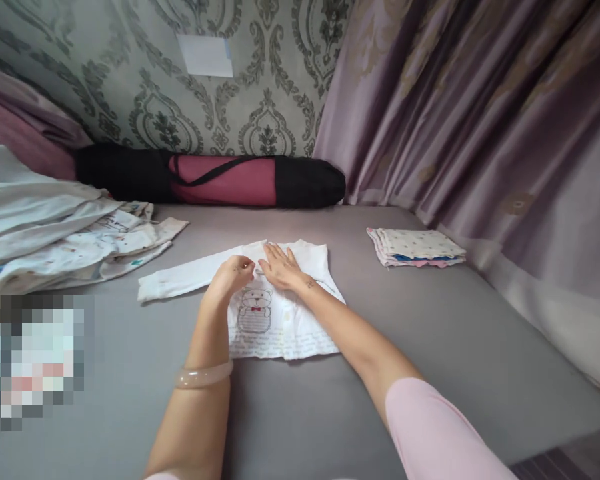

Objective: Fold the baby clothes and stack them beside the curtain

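I see a small white shirt [300, 333] lying on a grey sheet [290, 420], right under the two grips. The right grip [283, 268] is open and flat, pressing on the top part of the shirt. The left grip [234, 275] is just beside it with bent fingers; I can't tell if it is pinching any cloth. One long sleeve [180, 280] sticks out to the left of the left grip, and the other looks tucked in over the front. A bear picture [255, 310] is just nearer than the left grip. It looks like the cloth is being set and smoothed. A soft touch seems called for, with the shirt held down so it won't bunch up. Right of the grips is a neat folded stack [417, 247], and left of them is a messy clothes pile [40, 220].
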A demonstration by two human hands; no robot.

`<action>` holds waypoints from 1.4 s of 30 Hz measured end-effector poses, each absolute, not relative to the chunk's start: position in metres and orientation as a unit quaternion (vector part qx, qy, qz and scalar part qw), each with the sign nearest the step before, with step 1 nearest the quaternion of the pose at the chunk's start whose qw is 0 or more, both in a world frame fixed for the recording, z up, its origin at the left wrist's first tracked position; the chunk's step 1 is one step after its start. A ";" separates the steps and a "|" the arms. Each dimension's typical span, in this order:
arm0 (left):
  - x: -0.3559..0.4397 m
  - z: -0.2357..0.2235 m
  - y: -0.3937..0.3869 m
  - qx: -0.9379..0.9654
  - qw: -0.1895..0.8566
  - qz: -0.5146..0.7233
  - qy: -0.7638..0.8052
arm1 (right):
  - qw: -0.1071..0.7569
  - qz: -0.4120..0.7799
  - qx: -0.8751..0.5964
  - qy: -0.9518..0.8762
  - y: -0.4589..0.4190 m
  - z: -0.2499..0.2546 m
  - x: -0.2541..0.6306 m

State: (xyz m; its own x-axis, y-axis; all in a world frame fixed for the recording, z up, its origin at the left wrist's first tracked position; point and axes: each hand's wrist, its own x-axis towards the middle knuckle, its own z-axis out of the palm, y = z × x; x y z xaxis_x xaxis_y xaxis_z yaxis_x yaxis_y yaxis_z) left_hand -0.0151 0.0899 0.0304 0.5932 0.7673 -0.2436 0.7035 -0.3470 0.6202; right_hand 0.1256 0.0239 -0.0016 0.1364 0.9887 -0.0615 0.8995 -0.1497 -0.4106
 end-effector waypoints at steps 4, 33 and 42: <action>-0.011 0.029 0.089 0.833 0.326 0.113 0.432 | 0.138 0.144 -0.769 -0.608 0.009 0.006 0.135; -0.050 0.063 0.091 0.814 0.269 0.108 0.504 | 0.080 0.076 -0.872 -0.477 -0.022 -0.014 0.199; -0.116 0.030 0.104 0.651 0.142 0.175 0.725 | 0.048 0.068 -0.885 -0.458 -0.009 0.007 0.196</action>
